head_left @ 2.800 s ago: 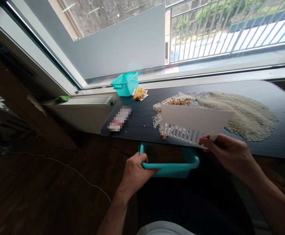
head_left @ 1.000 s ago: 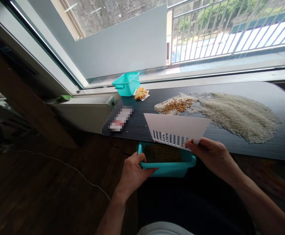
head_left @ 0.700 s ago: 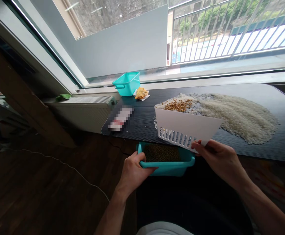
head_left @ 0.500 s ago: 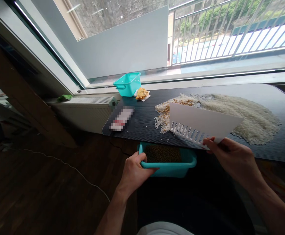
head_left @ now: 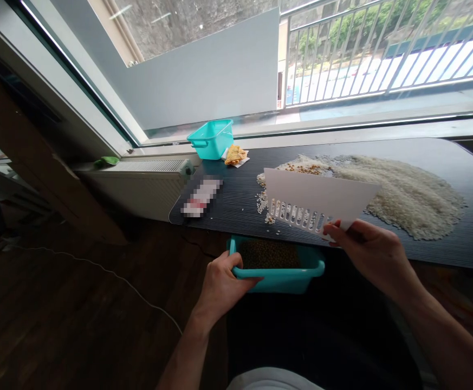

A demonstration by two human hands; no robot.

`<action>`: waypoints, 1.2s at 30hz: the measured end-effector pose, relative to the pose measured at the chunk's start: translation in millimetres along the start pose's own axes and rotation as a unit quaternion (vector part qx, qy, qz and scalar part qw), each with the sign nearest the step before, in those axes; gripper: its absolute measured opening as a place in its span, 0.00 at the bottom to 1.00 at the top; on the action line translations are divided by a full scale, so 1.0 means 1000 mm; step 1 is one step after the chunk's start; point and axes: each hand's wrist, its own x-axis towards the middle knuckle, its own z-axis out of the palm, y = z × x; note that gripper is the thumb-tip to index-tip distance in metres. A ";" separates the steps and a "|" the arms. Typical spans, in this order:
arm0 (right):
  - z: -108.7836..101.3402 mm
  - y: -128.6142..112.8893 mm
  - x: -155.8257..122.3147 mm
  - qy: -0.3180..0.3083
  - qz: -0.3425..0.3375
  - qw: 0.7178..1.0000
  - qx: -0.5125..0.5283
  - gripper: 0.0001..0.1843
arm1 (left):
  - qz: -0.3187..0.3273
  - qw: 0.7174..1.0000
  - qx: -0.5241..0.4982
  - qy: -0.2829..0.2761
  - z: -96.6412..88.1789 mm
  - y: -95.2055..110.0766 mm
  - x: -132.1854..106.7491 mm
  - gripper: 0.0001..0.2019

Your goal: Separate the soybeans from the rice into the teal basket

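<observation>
My left hand (head_left: 228,281) is closed on the near left rim of a teal plastic bin (head_left: 285,280), held below the table's front edge. Small brownish-yellow grains or beans (head_left: 266,254) cover the bin's bottom. My right hand (head_left: 362,249) pinches the lower right corner of a white slotted sheet (head_left: 319,194), tilted over the table. A row of slots runs along its lower edge. Behind and beside the sheet lie white rice grains (head_left: 261,200) mixed with yellow beans (head_left: 305,169), partly hidden by it. To the right spreads a large heap of white rice (head_left: 415,195).
The dark table (head_left: 236,203) runs along the window. At its far left corner stands a second teal bin (head_left: 214,140) beside a yellowish, crumpled-looking piece (head_left: 235,155) on white paper. A blurred flat object (head_left: 202,197) lies nearer. A radiator (head_left: 138,187) adjoins the table; a white cable (head_left: 118,279) crosses the floor.
My right hand has moved left with the slotted sheet, uncovering more of the rice heap on the right. My left hand and the bin have hardly moved.
</observation>
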 end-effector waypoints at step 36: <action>0.011 -0.013 -0.032 -0.005 0.002 1.000 0.022 0.18 | -0.017 1.000 -0.004 0.007 -0.005 0.001 -0.002 0.21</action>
